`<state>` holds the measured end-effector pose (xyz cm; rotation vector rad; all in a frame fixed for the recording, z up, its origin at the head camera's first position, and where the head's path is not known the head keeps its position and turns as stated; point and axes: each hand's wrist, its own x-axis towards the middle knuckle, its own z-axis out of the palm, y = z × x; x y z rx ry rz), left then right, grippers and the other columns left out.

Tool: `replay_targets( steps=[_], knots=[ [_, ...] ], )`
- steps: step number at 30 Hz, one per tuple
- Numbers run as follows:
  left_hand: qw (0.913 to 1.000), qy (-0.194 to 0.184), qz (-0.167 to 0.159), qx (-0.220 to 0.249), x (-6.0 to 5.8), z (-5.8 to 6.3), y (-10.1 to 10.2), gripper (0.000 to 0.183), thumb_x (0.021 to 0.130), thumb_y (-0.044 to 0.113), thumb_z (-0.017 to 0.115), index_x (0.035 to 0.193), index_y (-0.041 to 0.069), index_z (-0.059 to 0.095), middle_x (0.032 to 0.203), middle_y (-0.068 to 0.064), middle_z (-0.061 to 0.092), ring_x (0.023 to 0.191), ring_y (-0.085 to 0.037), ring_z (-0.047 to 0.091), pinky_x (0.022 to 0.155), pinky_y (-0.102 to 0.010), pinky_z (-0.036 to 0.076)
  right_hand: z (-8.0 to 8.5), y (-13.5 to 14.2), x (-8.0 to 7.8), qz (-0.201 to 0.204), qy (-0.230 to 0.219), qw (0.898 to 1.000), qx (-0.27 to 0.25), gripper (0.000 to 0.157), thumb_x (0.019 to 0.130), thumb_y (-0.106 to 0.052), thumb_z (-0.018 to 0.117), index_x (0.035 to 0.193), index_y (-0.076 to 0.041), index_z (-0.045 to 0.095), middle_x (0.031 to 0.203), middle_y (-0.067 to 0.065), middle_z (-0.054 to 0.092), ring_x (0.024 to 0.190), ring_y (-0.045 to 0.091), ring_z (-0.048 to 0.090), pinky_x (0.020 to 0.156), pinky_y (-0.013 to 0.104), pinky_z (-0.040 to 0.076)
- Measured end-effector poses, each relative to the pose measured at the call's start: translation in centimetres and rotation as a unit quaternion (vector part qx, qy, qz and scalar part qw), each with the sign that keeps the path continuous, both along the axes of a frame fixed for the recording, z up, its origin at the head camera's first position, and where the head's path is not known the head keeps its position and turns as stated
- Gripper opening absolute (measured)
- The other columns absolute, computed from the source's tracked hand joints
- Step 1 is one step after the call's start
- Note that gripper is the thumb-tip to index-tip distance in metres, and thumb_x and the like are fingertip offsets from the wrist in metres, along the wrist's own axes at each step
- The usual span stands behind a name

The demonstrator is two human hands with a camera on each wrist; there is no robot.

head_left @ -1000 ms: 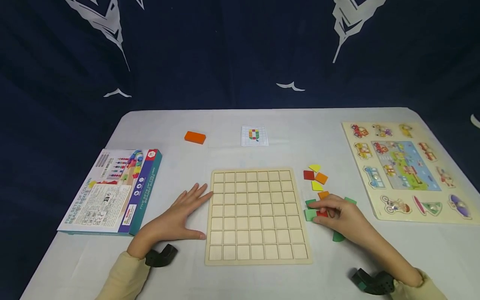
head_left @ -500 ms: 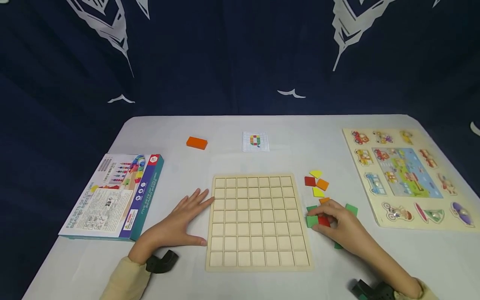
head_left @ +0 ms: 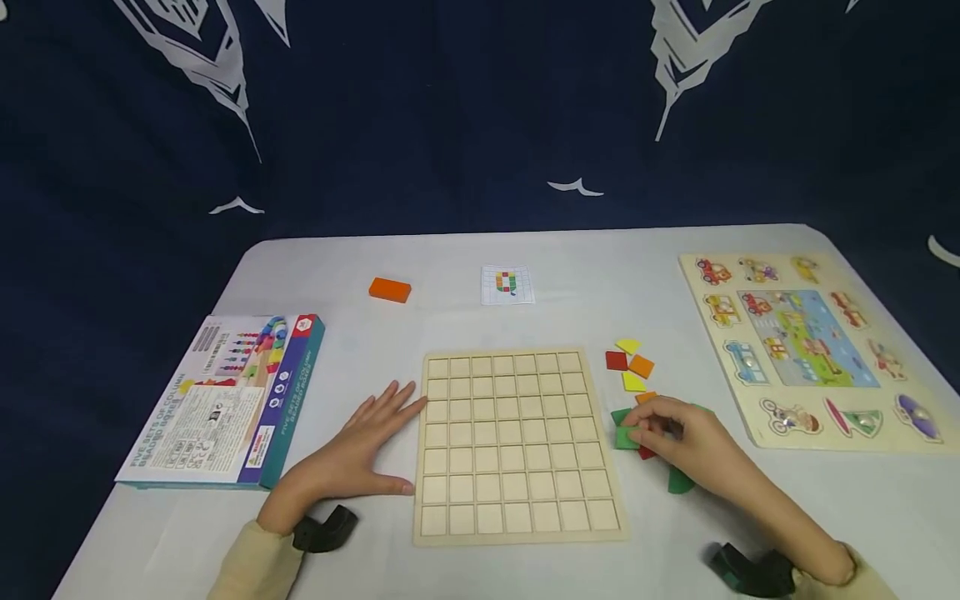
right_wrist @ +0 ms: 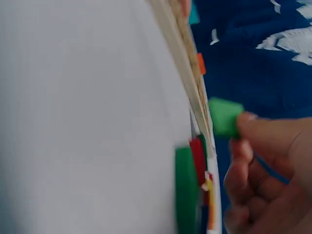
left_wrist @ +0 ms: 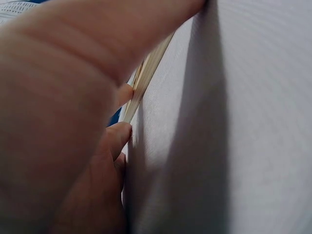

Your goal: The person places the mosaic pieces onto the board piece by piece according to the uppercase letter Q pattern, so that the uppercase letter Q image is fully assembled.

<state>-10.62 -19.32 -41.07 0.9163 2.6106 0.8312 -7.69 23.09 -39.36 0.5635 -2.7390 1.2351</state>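
Note:
My right hand [head_left: 682, 433] pinches a green square tile [right_wrist: 225, 117] between thumb and fingers, just above the table at the right side of the wooden grid board [head_left: 517, 442]. Under and around that hand lie a red tile [right_wrist: 198, 158], partly hidden, and further green pieces, one of them a green piece [head_left: 680, 480] with a curved edge. My left hand [head_left: 348, 454] lies spread at the board's left side, its fingertips and thumb against the edge. Bare square cells fill the board.
Beyond the right hand lie a dark red tile [head_left: 617, 360], orange tile [head_left: 641, 366] and yellow tile [head_left: 633, 382]. A pattern card [head_left: 507, 286] and an orange block [head_left: 390, 290] lie farther back. A box [head_left: 225, 400] stands left, a picture puzzle board [head_left: 810, 417] right.
My right hand now holds the green tile off the table, where earlier its fingers were around it on the table. The left hand keeps its place. The head view has shifted slightly.

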Motion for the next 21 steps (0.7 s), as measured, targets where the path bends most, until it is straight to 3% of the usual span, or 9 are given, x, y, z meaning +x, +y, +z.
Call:
replay_targets(
  steps=[5, 11, 16, 19, 21],
  knots=[
    [1.0000, -0.001, 0.005, 0.001, 0.1, 0.0, -0.3, 0.104, 0.067, 0.053, 0.078, 0.149, 0.014, 0.026, 0.155, -0.008, 0.009, 0.140, -0.027, -0.001, 0.109, -0.050, 0.000, 2.0, -1.1, -1.4, 0.020, -0.018, 0.999, -0.023, 0.016, 0.078, -0.003, 0.074, 0.089, -0.012, 0.067, 0.075, -0.008, 0.057, 0.064, 0.011, 0.052, 0.054, 0.021, 0.045],
    [1.0000, -0.001, 0.003, 0.006, 0.1, 0.0, -0.3, 0.104, 0.067, 0.052, 0.078, 0.149, 0.014, 0.026, 0.155, -0.008, 0.010, 0.140, -0.026, -0.001, 0.109, -0.050, -0.001, 3.1, -3.8, -3.4, 0.037, -0.064, 0.991, -0.109, 0.009, 0.085, -0.002, 0.067, 0.094, -0.002, 0.066, 0.084, 0.003, 0.062, 0.075, 0.018, 0.060, 0.066, 0.024, 0.052],
    [0.9999, 0.001, 0.005, 0.008, 0.1, 0.0, -0.2, 0.104, 0.066, 0.050, 0.080, 0.149, 0.014, 0.027, 0.155, -0.008, 0.010, 0.140, -0.027, 0.000, 0.109, -0.050, -0.001, 2.8, -6.3, -4.8, 0.033, -0.153, 0.974, -0.164, 0.014, 0.089, -0.005, 0.062, 0.101, 0.002, 0.065, 0.086, 0.009, 0.065, 0.080, 0.033, 0.063, 0.067, 0.034, 0.053],
    [0.9999, 0.003, 0.006, 0.013, 0.1, 0.0, -0.2, 0.105, 0.066, 0.051, 0.080, 0.148, 0.013, 0.028, 0.154, -0.009, 0.012, 0.140, -0.028, 0.001, 0.108, -0.051, 0.000, 2.1, -7.4, -5.3, 0.036, -0.179, 0.967, -0.176, 0.014, 0.089, -0.004, 0.062, 0.102, 0.004, 0.064, 0.084, 0.010, 0.066, 0.080, 0.034, 0.064, 0.067, 0.034, 0.053],
    [0.9999, 0.006, 0.005, 0.013, 0.1, 0.0, -0.1, 0.104, 0.066, 0.052, 0.079, 0.148, 0.013, 0.028, 0.154, -0.010, 0.012, 0.140, -0.029, 0.001, 0.108, -0.051, 0.000, 1.6, -7.8, -5.5, 0.037, -0.179, 0.969, -0.168, 0.014, 0.089, -0.003, 0.061, 0.101, 0.003, 0.065, 0.083, 0.009, 0.066, 0.077, 0.031, 0.064, 0.067, 0.031, 0.053]
  ],
)
